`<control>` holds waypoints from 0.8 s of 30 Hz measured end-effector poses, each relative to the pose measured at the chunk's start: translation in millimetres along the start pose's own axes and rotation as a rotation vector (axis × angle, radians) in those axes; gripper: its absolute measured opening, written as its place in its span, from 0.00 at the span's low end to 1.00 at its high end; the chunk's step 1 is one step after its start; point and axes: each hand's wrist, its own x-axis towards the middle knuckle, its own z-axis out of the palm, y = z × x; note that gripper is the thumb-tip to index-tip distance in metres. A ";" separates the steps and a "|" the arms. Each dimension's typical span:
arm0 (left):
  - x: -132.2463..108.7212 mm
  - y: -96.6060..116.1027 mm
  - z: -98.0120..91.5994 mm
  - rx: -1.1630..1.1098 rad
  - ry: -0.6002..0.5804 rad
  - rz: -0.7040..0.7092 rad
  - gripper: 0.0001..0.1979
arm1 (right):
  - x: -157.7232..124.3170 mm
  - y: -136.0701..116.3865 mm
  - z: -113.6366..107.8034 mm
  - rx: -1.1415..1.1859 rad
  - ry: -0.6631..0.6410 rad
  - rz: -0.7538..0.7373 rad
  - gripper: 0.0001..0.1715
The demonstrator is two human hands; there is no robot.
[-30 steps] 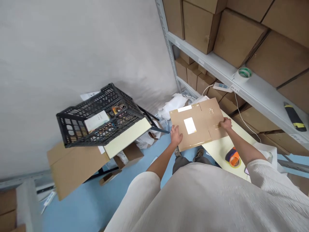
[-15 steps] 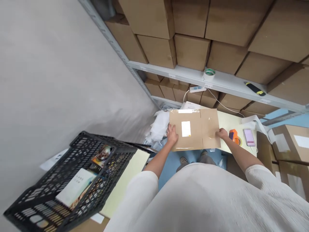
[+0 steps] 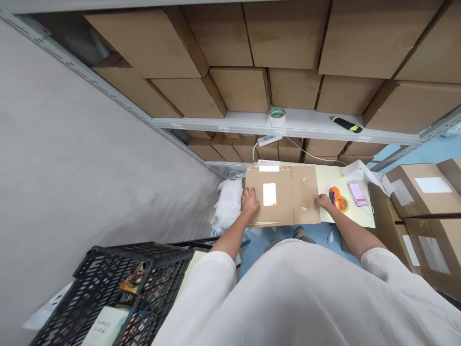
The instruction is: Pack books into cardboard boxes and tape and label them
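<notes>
A brown cardboard box [image 3: 283, 211] with clear tape and a white label [image 3: 269, 194] lies over the pale tabletop in front of me, its right-hand flap spread flat. My left hand [image 3: 250, 201] holds its left edge, fingers bent over the upper face. At the opposite edge, my right hand [image 3: 323, 201] pinches the flap, with the thumb side showing and the other fingertips hidden. Just right of that hand rests an orange tape dispenser [image 3: 337, 197] with a roll of tape.
A shelf rack [image 3: 317, 126] full of cartons holds a tape roll [image 3: 277, 116] and a black-yellow cutter [image 3: 345, 124]. White packing sheets [image 3: 227, 202] are heaped left. A black crate [image 3: 144, 250] with books stands lower left; labelled cartons [image 3: 419, 190] are stacked right.
My view has turned, so the rack looks more level and the crate sits lower. Both hands keep hold of the cardboard box, which shifts slightly left and down in view.
</notes>
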 end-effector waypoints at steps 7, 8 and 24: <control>22.8 12.4 -2.0 0.028 -0.028 0.016 0.45 | 7.5 10.7 4.0 0.021 0.050 -0.001 0.15; 26.5 13.6 -2.1 0.030 -0.040 0.022 0.45 | 7.9 11.7 5.2 0.021 0.056 0.007 0.15; 93.3 -11.9 -1.1 0.003 -0.152 0.148 0.44 | -7.3 -13.1 34.1 0.044 0.081 0.206 0.17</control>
